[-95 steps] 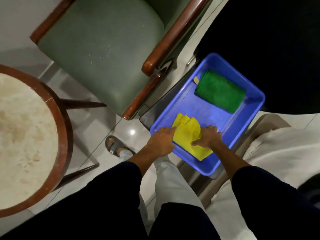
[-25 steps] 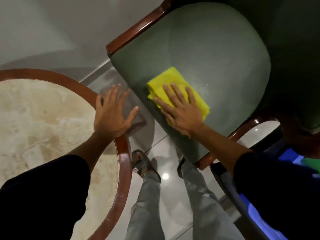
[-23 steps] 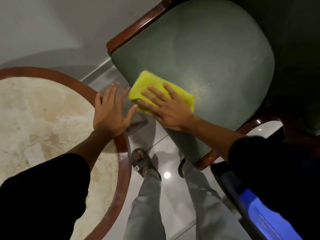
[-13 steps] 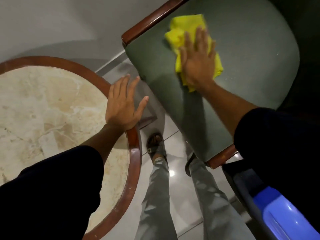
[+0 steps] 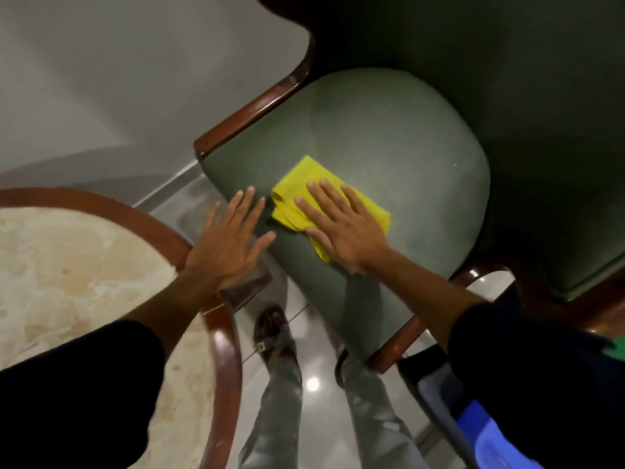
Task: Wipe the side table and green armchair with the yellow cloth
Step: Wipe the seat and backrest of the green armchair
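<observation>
The green armchair point(image 5: 399, 140) fills the upper right, its padded seat framed by dark wooden arms. A folded yellow cloth point(image 5: 306, 179) lies on the seat near its front left part. My right hand point(image 5: 341, 228) presses flat on the cloth, fingers spread, covering its near half. My left hand point(image 5: 230, 245) hovers open with fingers apart, between the seat's front edge and the rim of the round side table point(image 5: 145, 221). The table has a beige marble top and a brown wooden rim, and sits at the lower left.
A blue plastic tub point(image 5: 490, 431) shows at the bottom right, partly behind my dark sleeve. My legs and a sandalled foot point(image 5: 274, 330) stand on the glossy tiled floor between table and chair. A grey wall runs behind at the upper left.
My right hand has slid the yellow cloth from the back left of the seat towards the front. The left hand has stayed open near the table rim. Earlier the cloth came out of the blue tub.
</observation>
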`<state>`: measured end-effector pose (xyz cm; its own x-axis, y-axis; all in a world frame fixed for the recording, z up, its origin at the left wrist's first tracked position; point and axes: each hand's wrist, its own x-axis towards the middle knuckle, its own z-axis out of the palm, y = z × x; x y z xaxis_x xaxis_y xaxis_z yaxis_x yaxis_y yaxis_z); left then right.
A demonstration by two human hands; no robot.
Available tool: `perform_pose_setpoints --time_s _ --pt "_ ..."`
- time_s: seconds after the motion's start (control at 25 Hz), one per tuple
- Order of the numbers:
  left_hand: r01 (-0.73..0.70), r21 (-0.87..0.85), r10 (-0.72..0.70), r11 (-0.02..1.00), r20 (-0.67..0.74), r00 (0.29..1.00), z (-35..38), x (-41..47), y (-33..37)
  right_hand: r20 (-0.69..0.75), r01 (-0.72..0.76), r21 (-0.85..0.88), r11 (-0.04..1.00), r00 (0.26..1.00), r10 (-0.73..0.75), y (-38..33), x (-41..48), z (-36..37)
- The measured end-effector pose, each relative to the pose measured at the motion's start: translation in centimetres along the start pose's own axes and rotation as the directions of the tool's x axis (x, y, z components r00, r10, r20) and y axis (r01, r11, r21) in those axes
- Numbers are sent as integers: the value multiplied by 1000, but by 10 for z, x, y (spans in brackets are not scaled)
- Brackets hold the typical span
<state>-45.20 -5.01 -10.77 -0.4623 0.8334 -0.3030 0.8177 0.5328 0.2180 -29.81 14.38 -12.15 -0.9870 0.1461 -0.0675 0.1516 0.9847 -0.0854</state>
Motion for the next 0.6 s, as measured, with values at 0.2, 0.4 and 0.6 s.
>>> perform_pose_setpoints --time_s 0.2,0.4,0.6 --pt "-19 2 18 1000 105 994 3 -2 -2 3 -713 151 684 693 721 143 38 -4" --pt "-22 -6 22 1000 149 989 5 -3 -5 -27 -962 248 117 114 993 99 -27 6" --pt "191 -296 -143 936 178 974 -4 6 14 67 -511 125 851 860 506 -39 -86 4"
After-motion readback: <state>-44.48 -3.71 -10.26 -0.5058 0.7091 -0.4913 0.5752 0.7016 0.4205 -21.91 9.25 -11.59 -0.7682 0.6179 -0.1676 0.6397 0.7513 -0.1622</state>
